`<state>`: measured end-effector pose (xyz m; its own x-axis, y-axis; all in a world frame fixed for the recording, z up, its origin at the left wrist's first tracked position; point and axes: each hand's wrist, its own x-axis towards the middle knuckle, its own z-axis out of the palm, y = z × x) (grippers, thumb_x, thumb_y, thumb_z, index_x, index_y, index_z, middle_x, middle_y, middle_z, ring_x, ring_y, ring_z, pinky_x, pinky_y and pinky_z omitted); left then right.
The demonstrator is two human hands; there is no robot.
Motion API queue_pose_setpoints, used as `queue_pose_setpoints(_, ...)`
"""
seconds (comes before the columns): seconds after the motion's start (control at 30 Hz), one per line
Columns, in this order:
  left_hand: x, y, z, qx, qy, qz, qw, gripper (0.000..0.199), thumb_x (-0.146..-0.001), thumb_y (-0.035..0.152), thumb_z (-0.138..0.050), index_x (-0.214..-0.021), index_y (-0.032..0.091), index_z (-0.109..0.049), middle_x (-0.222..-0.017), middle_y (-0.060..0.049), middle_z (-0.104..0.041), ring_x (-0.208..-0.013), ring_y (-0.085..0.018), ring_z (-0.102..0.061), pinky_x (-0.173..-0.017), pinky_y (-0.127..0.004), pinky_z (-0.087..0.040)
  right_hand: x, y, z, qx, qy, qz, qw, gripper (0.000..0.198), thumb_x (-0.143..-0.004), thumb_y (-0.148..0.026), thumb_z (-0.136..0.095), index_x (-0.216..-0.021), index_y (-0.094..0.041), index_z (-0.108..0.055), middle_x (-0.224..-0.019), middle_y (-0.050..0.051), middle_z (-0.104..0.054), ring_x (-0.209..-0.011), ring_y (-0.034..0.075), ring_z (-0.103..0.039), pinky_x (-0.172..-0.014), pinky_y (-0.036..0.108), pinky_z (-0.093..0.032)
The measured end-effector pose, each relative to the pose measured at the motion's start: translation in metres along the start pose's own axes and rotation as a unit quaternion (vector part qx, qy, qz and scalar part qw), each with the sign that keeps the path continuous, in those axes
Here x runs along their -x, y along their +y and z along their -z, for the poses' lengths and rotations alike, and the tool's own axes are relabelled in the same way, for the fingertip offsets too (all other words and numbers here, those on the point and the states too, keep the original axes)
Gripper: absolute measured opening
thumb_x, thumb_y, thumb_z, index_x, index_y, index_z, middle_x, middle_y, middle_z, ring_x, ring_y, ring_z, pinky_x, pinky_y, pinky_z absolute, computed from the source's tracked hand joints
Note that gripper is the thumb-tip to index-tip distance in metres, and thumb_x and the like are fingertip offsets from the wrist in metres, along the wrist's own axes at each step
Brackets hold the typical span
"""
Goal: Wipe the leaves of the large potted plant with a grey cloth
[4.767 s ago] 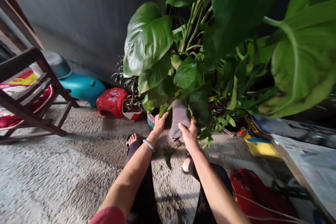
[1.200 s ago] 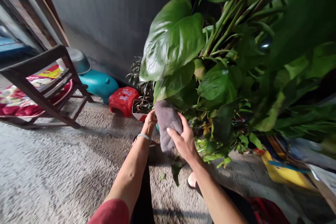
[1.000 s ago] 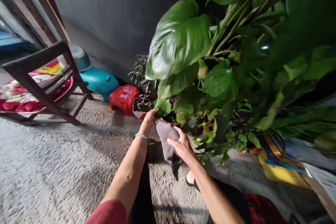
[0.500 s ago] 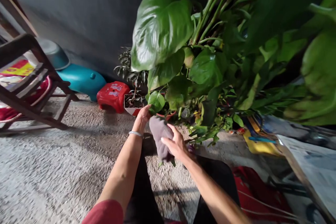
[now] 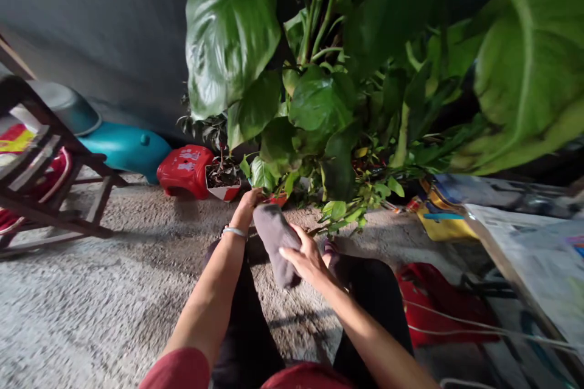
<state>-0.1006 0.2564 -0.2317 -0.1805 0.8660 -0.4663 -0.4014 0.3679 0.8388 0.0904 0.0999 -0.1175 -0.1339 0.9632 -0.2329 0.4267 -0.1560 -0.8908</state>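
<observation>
My right hand (image 5: 308, 255) is wrapped around a greyish-purple cloth (image 5: 275, 237), thumb on top, its other fingers partly hidden along the far side. Just left of the cloth's upper end, my left hand (image 5: 249, 202) is closed at the lower edge of a small green leaf (image 5: 263, 174); its fingertips are partly hidden. A pale bracelet (image 5: 235, 231) circles the left wrist. Above both hands rises a big leafy plant (image 5: 319, 100), with a broad glossy leaf (image 5: 230, 36) hanging at its left side.
To the left stand a wooden chair (image 5: 50, 164), a turquoise plastic seat (image 5: 125, 146), a red stool (image 5: 186, 170) and a small potted plant (image 5: 222, 175). At right are a newspaper-covered surface (image 5: 524, 255), a yellow item (image 5: 433, 234) and a red bag-like thing (image 5: 442, 304) with pale cords.
The view has shifted, so the plants sit further left. The cloth now lies straighter along my right hand, and the green tips below it no longer show.
</observation>
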Motion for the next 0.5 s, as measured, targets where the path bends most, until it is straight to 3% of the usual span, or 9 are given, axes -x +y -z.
queue_pose_setpoints(0.07,0.004,-0.013,-0.014,-0.043,-0.006,0.033,0.999,0.023,-0.079,0.030,-0.085,-0.093,0.013,-0.078,-0.061,-0.004,-0.070,-0.066,-0.024,-0.073,-0.067,-0.033,-0.060,0.045,0.026,0.029,-0.025,0.001,-0.025,0.999,0.066,-0.080,-0.038,-0.074,-0.144,-0.026,-0.070,-0.138,0.013,-0.078,-0.129,0.038,-0.073,-0.112,0.053,-0.056)
queue_pose_setpoints(0.17,0.025,-0.035,-0.040,-0.099,-0.035,0.052,0.993,0.023,-0.076,0.031,-0.088,-0.085,0.013,-0.078,-0.061,-0.008,-0.070,-0.066,-0.025,-0.072,-0.067,-0.035,-0.059,0.101,0.050,0.075,-0.052,0.056,-0.042,0.996,0.065,-0.074,-0.043,-0.079,-0.137,-0.028,-0.076,-0.139,0.012,-0.078,-0.136,0.040,-0.069,-0.117,0.051,-0.053)
queue_pose_setpoints(0.23,0.044,-0.047,-0.060,-0.112,-0.068,0.037,0.991,0.029,-0.077,0.036,-0.088,-0.091,0.013,-0.080,-0.078,-0.013,-0.078,-0.080,-0.027,-0.076,-0.075,-0.037,-0.061,0.129,0.060,0.101,-0.088,0.098,-0.064,0.989,0.064,-0.074,-0.044,-0.081,-0.135,-0.026,-0.077,-0.137,0.011,-0.079,-0.135,0.040,-0.070,-0.116,0.051,-0.054)
queue_pose_setpoints(0.3,0.061,-0.056,-0.082,-0.106,-0.117,-0.024,0.987,0.042,-0.077,0.041,-0.089,-0.109,0.014,-0.081,-0.106,-0.016,-0.082,-0.104,-0.030,-0.076,-0.091,-0.040,-0.060,0.151,0.067,0.127,-0.137,0.160,-0.104,0.972,0.067,-0.073,-0.048,-0.084,-0.135,-0.024,-0.077,-0.133,0.012,-0.081,-0.129,0.040,-0.073,-0.111,0.051,-0.058)
queue_pose_setpoints(0.4,0.078,-0.065,-0.118,-0.119,-0.209,-0.115,0.964,0.077,-0.069,0.035,-0.096,-0.139,0.017,-0.072,-0.128,-0.015,-0.079,-0.120,-0.031,-0.071,-0.102,-0.040,-0.057,0.162,0.076,0.171,-0.223,0.280,-0.145,0.922,0.073,-0.061,-0.050,-0.091,-0.127,-0.023,-0.078,-0.124,0.016,-0.083,-0.116,0.043,-0.078,-0.096,0.052,-0.065)
queue_pose_setpoints(0.5,0.089,-0.077,-0.149,-0.148,-0.259,-0.127,0.946,0.099,-0.057,0.019,-0.098,-0.149,0.017,-0.064,-0.120,-0.013,-0.080,-0.099,-0.025,-0.072,-0.084,-0.033,-0.061,0.133,0.082,0.214,-0.254,0.385,-0.137,0.876,0.067,-0.056,-0.049,-0.088,-0.119,-0.027,-0.076,-0.117,0.015,-0.083,-0.106,0.041,-0.079,-0.085,0.049,-0.066)
